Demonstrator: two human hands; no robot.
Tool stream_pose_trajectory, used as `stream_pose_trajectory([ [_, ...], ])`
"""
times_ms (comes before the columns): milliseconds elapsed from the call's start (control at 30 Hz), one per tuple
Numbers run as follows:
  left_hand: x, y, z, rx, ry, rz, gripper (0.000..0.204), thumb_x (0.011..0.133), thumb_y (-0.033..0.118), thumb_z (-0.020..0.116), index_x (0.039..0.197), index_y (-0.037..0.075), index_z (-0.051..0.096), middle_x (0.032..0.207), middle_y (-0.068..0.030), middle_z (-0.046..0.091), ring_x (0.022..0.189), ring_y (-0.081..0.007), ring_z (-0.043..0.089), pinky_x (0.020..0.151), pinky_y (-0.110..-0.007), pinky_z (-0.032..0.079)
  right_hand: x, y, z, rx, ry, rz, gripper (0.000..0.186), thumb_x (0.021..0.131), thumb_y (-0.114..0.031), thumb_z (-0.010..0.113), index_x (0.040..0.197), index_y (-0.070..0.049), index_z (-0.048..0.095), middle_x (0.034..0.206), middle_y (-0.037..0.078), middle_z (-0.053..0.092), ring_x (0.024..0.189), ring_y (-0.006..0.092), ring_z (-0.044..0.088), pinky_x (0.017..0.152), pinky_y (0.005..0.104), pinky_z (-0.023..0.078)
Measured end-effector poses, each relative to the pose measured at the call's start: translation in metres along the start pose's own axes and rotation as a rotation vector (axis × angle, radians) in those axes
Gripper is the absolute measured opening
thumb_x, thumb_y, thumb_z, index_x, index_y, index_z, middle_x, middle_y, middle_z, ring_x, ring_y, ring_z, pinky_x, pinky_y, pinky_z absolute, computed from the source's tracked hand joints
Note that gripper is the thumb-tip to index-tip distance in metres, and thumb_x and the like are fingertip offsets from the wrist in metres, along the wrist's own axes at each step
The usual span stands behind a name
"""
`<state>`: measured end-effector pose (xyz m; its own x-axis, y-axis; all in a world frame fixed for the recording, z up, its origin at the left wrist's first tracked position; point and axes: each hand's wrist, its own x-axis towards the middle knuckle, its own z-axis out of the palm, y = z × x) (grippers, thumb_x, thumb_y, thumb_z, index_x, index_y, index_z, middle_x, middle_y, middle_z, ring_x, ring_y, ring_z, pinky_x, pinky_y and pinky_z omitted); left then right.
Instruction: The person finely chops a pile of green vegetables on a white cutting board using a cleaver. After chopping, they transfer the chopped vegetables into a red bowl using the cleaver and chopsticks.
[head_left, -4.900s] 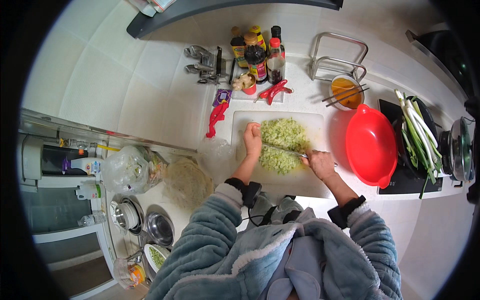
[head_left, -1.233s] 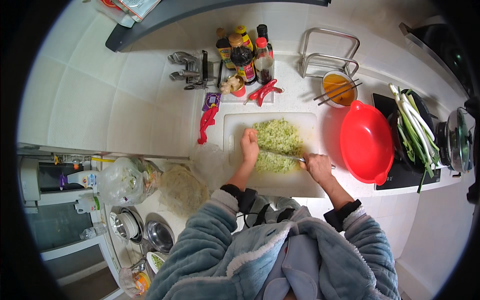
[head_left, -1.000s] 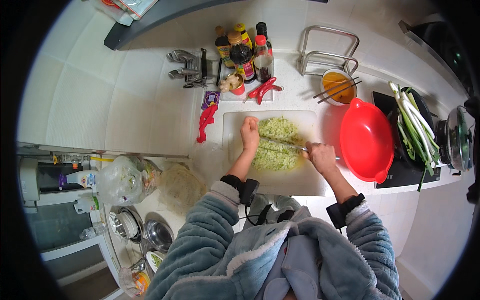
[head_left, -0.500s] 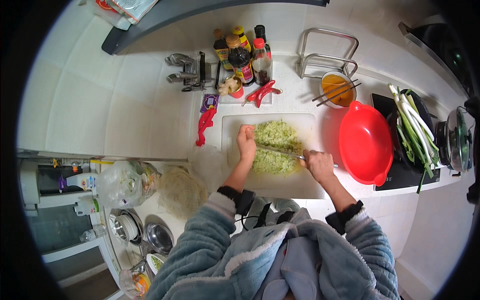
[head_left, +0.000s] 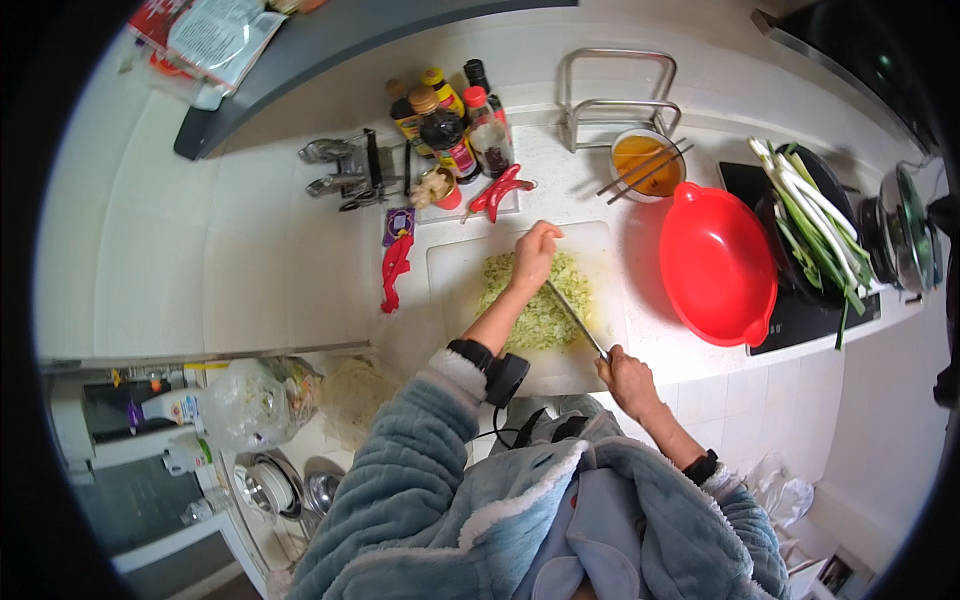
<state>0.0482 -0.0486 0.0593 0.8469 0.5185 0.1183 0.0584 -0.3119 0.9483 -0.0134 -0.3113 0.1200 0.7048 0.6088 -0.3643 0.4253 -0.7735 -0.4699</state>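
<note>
My right hand (head_left: pixel 630 384) is wrapped round the handle of a kitchen knife (head_left: pixel 576 318). Its blade slants away to the left over a heap of finely chopped pale green vegetable (head_left: pixel 545 325). At the blade's far end is my left hand (head_left: pixel 535 255), fingers curled closed; it hides the knife's tip. The chopped heap is spread on a white cutting board (head_left: pixel 460 270), partly covered by my left hand and forearm.
Right of the board sits a red plastic basin (head_left: pixel 718 265); beyond it, spring onions (head_left: pixel 815 220) lie across a dark pan. A bowl of orange liquid (head_left: pixel 645 165) with chopsticks stands behind. Sauce bottles (head_left: pixel 445 135), red chillies (head_left: pixel 497 193) and ginger (head_left: pixel 428 188) are at back left.
My left hand has moved right and away from me, across the heap. My right hand has come nearer my body, and the knife now slants more steeply.
</note>
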Motion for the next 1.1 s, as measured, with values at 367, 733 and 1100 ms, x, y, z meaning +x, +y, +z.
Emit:
stream_pose_trajectory([
  [367,0.019,-0.028,0.052,-0.088,-0.382,0.001,0.017,0.096,0.012,0.043,0.089,0.006,0.056,0.059,0.0048,0.034,0.055,-0.0068,0.033,0.05,-0.026,0.03,-0.009,-0.035,0.057,0.135,0.275,0.26,0.03,0.093,-0.028,0.053,0.084,0.0,0.046,0.062,0.024,0.06,0.057,0.0417,0.06,0.054,0.0508,0.049],
  [733,0.021,-0.015,0.067,-0.135,-0.426,-0.011,0.017,0.096,0.009,0.042,0.087,0.004,0.055,0.059,0.0057,0.032,0.055,-0.0057,0.029,0.05,-0.024,0.027,-0.011,-0.033,0.053,0.114,0.293,0.329,0.03,0.092,-0.03,0.053,0.085,-0.001,0.047,0.067,0.022,0.063,0.059,0.0403,0.062,0.055,0.0494,0.05],
  [1100,0.021,-0.035,0.057,-0.124,-0.394,-0.01,0.015,0.094,0.01,0.044,0.088,0.004,0.056,0.059,0.0025,0.038,0.054,-0.0083,0.034,0.05,-0.027,0.031,-0.01,-0.041,0.063,0.176,0.276,0.305,0.031,0.093,-0.029,0.052,0.084,0.0,0.047,0.062,0.024,0.06,0.057,0.0424,0.06,0.053,0.0506,0.048],
])
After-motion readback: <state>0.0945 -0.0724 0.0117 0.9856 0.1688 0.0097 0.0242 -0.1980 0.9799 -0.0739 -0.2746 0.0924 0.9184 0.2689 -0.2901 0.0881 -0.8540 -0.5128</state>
